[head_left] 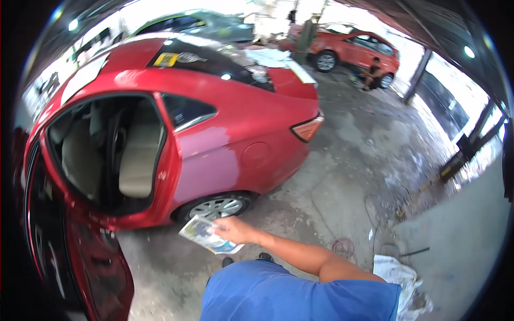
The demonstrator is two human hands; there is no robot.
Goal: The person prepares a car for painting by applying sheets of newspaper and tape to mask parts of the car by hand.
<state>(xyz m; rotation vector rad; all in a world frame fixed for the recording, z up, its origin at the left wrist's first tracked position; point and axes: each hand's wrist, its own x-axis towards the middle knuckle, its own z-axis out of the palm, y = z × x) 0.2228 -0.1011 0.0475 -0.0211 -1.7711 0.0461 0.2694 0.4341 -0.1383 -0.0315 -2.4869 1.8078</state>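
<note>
the right hand (pixel 235 230), low in the centre, is clamped on a paper sheet (pixel 206 235) near the rear wheel (pixel 217 207). the dull patch (pixel 206 160) on the red car (pixel 241 112) above seems only partly worked.

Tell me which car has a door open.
The near red car, by the right hand holding paper: its rear door hangs open. The grey car and far red car look shut.

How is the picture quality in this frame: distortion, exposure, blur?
Head view: strong fisheye bend with black corners; daylight behind the red car is blown out; the right hand and its paper sheet look slightly blurred; the cabin lies in shade.
</note>
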